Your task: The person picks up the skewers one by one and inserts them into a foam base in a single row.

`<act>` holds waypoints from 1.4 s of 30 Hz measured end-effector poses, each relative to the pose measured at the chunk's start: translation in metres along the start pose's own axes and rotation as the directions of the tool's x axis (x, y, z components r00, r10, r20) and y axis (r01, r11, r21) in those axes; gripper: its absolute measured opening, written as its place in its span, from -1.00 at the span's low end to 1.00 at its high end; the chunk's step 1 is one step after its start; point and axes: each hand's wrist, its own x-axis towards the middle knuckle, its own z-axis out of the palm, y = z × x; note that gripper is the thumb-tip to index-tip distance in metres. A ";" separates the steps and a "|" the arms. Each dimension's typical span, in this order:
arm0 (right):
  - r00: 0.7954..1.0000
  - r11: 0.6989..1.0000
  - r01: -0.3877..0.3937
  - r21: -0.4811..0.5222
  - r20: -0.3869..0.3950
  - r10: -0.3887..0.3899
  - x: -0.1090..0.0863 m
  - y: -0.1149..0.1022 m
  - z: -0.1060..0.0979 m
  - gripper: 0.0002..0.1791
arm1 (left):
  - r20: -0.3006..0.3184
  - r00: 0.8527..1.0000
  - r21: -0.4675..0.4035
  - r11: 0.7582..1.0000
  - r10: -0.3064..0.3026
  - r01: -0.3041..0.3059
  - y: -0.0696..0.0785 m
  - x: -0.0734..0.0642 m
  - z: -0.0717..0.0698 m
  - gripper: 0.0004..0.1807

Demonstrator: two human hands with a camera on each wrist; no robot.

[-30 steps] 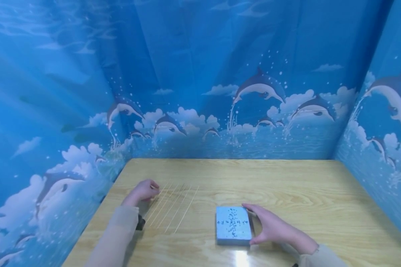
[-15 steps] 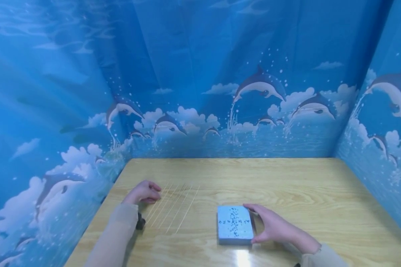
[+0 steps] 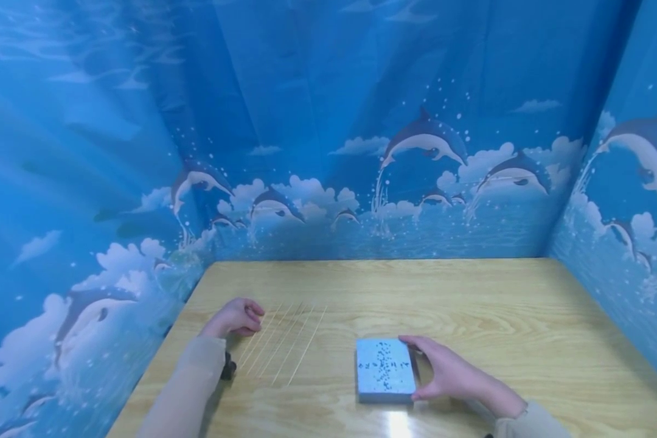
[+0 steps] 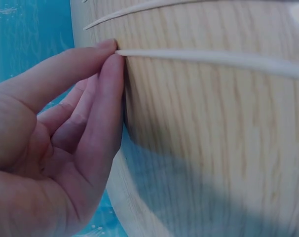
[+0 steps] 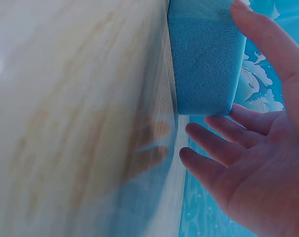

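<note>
My left hand (image 3: 235,317) is at the far end of the leftmost thin wooden skewer. In the left wrist view, thumb and forefinger pinch the pointed tip of that skewer (image 4: 208,58), which lies along the table. Beside it in the head view run several more skewers (image 3: 308,344), roughly parallel and slanting. A light blue foam block (image 3: 370,380), its top dotted with dark holes, sits flat on the table to their right. My right hand (image 3: 449,370) grips the block's right side, thumb at the near corner and fingers at the far one.
The wood-grain table (image 3: 471,292) is enclosed at the back and both sides by a blue dolphin-print curtain (image 3: 317,121). A bright light reflection lies on the tabletop just in front of the block.
My left fingers, looser half a second ago, have drawn together at the skewer's tip. The right hand and the foam block stay in place.
</note>
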 end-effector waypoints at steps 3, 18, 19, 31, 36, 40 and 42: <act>1.000 1.000 0.000 0.003 0.000 0.000 0.000 0.000 0.000 0.21 | 0.006 1.000 0.016 1.000 0.011 -0.012 0.000 0.000 -0.001 -0.64; 1.000 1.000 -0.012 0.018 -0.001 0.012 0.001 -0.001 -0.001 0.21 | 0.021 1.000 0.005 1.000 0.016 -0.016 -0.001 -0.009 -0.007 -0.59; 1.000 1.000 -0.011 0.014 -0.001 0.011 0.001 -0.001 -0.001 0.21 | 0.020 1.000 0.001 1.000 0.016 -0.016 0.000 -0.009 -0.007 -0.56; 1.000 1.000 0.023 0.010 -0.010 -0.023 0.001 -0.003 -0.002 0.18 | 0.018 0.992 -0.091 0.989 0.122 -0.119 0.044 -0.017 0.006 -0.55; 0.999 0.999 0.031 0.009 -0.021 -0.031 0.000 -0.002 -0.003 0.18 | 0.049 0.980 -0.117 0.976 0.191 -0.185 0.070 -0.023 0.019 -0.57; 1.000 1.000 0.012 0.012 -0.018 -0.011 -0.001 -0.001 -0.002 0.17 | 0.063 0.969 -0.164 0.960 0.240 -0.227 0.089 -0.027 0.031 -0.56; 1.000 1.000 0.006 0.011 -0.014 -0.005 -0.001 0.000 -0.001 0.16 | 0.065 0.961 -0.184 0.950 0.269 -0.253 0.098 -0.030 0.038 -0.55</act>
